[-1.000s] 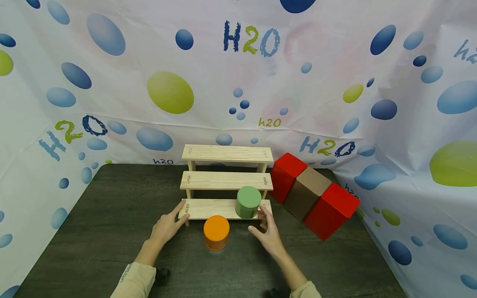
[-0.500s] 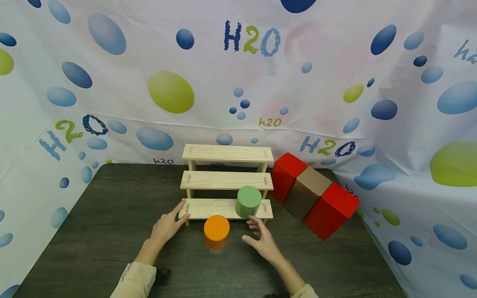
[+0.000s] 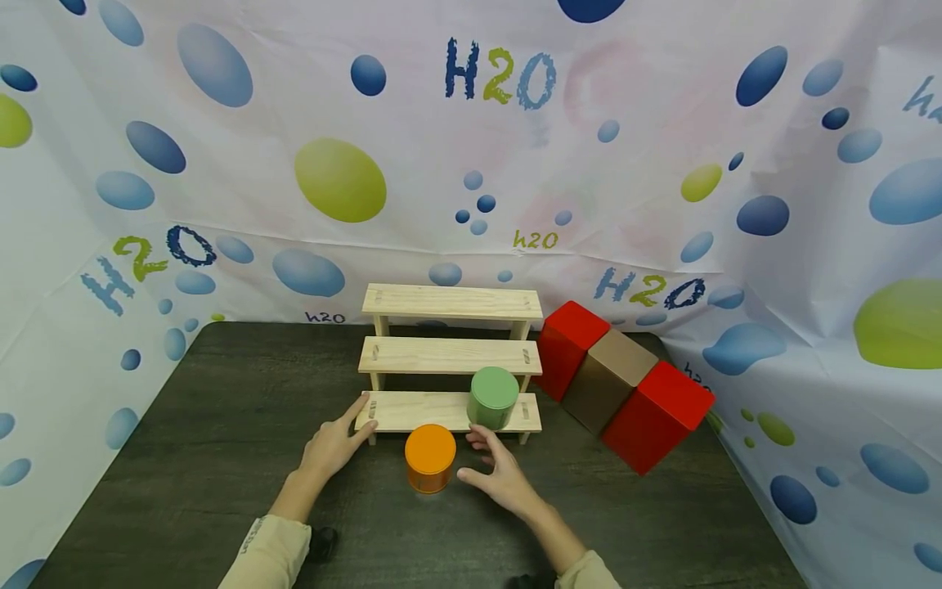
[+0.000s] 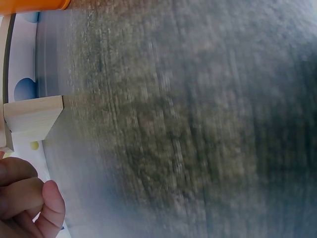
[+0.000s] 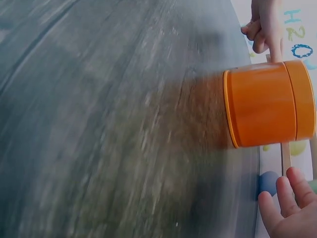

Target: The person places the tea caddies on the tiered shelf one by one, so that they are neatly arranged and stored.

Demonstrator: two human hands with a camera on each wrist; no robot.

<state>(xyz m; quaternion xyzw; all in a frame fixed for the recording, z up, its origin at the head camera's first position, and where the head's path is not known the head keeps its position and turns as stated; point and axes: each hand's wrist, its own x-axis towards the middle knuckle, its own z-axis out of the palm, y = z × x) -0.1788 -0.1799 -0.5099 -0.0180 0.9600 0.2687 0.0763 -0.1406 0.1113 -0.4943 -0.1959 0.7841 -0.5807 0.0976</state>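
A pale wooden three-step display stand (image 3: pixel 419 407) stands on the dark table. My left hand (image 3: pixel 329 448) grips the left end of its lowest step, thumb near the front edge; its other fingers curl in the left wrist view. A green round tin (image 3: pixel 494 399) with a lid sits toward the right of that step. On the table in front of the stand is an orange lidded tin (image 3: pixel 430 460), upright. My right hand (image 3: pixel 505 477), holding nothing, hovers just right of the orange tin, its fingers spread in the right wrist view.
Right of the stand, a red box (image 3: pixel 570 348), a brown box (image 3: pixel 607 380) and another red box (image 3: pixel 657 417) form a slanted row. A white sheet (image 3: pixel 412 147) printed with blue and green bubbles hangs behind and along the sides of the table.
My right hand has moved left, away from the green tin and toward the orange one. The left hand keeps its place on the step, and both tins stay put.
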